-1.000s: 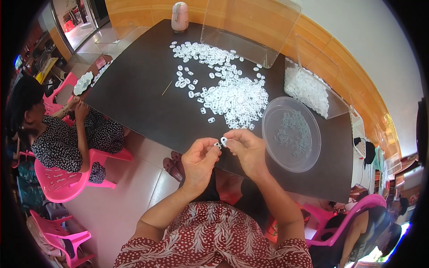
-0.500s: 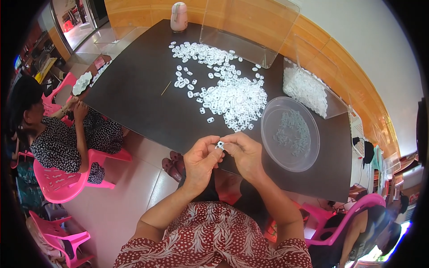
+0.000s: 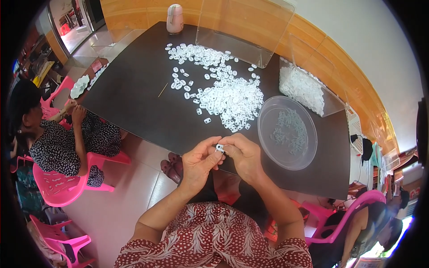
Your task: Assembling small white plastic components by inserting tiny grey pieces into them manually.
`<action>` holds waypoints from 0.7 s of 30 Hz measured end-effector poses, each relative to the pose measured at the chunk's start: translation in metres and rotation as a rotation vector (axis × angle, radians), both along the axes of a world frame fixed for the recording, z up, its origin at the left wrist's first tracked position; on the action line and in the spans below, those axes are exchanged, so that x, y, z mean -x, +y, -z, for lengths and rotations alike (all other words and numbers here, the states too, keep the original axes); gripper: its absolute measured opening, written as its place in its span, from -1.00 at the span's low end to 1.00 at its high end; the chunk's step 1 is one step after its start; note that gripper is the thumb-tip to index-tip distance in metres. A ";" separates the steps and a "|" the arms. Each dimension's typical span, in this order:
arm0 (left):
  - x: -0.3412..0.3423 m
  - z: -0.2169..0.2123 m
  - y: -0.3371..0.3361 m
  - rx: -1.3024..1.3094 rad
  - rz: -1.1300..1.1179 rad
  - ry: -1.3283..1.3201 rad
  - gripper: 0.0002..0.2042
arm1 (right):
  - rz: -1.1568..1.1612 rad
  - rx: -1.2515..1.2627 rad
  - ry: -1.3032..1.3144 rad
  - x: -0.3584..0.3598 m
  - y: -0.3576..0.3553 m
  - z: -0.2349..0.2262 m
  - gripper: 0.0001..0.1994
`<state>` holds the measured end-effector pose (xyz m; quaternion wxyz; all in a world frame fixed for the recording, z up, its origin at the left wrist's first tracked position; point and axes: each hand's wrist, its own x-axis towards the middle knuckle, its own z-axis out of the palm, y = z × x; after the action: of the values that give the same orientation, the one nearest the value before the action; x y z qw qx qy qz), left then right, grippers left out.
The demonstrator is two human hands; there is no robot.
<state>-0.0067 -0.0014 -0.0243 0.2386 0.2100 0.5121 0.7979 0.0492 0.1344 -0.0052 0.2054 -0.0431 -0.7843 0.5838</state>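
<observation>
Head view, seated worker at a dark table (image 3: 147,102). Over the last second the left hand (image 3: 199,163) and right hand (image 3: 243,156) have drawn slightly nearer the body and closed together, so that both sets of fingertips now pinch one small white plastic piece (image 3: 219,147) between them, held just off the table's near edge; judged from this, the piece is being fitted or pressed rather than picked up or set down. Neither hand is spread: each is narrowed onto the piece. Behind the hands lies a loose heap of white pieces (image 3: 228,96); to its right sits a round clear lid (image 3: 286,134) holding a few pale parts. A clear rectangular box (image 3: 308,87) at the far right is filled with white pieces, another clear box (image 3: 241,27) stands at the far edge, and a pale pink jug (image 3: 174,18) beside it. No label is legible. At left, another person sits on a pink chair (image 3: 58,187)
</observation>
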 end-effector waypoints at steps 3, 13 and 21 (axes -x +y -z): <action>-0.004 0.000 0.002 -0.053 -0.029 -0.088 -0.71 | -0.008 0.045 0.000 -0.003 -0.003 0.000 -0.85; -0.010 -0.003 0.006 -0.152 -0.118 -0.139 -0.77 | 0.062 -0.398 0.192 -0.008 -0.009 -0.009 -0.71; -0.011 -0.010 0.004 -0.127 -0.107 -0.209 -0.80 | 0.120 -0.617 0.298 -0.008 -0.012 -0.012 -0.69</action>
<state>0.0044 0.0022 -0.0146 0.2339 0.1126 0.4434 0.8579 0.0568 0.1219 0.0067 0.3549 0.0607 -0.8813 0.3060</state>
